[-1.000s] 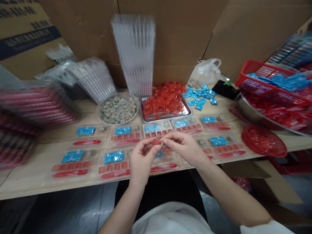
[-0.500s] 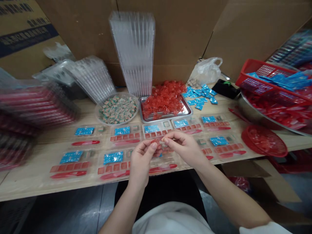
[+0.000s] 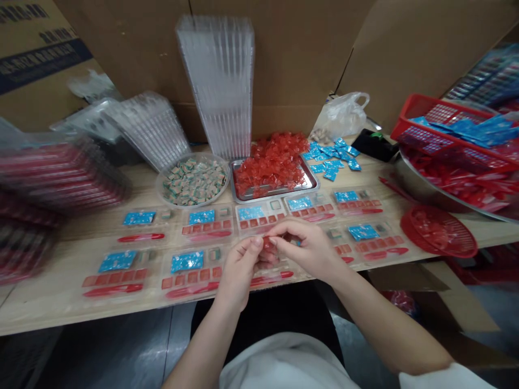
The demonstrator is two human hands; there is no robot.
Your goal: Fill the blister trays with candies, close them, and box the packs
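My left hand (image 3: 240, 267) and my right hand (image 3: 308, 247) meet above the near row of clear plastic trays. Between their fingertips is a small red translucent plastic piece (image 3: 266, 243), pinched from both sides; its exact shape is partly hidden by the fingers. Beneath and around the hands lie the trays, holding blue packets (image 3: 187, 261), strips of red squares (image 3: 190, 277), red pens or brushes (image 3: 190, 292) and small green-and-beige blocks (image 3: 214, 254). My hands cover part of the trays below them.
Behind the trays stand a round tub of small blocks (image 3: 192, 181) and a metal tray (image 3: 306, 188) heaped with red pieces (image 3: 275, 162). Stacked clear trays (image 3: 219, 86) lean at the back. A red basket (image 3: 421, 121) and a small red sieve (image 3: 438, 232) are on the right.
My fingers have drawn closer together around the red piece and turned it, and the left hand has shifted slightly right. The whole view has slid a little.
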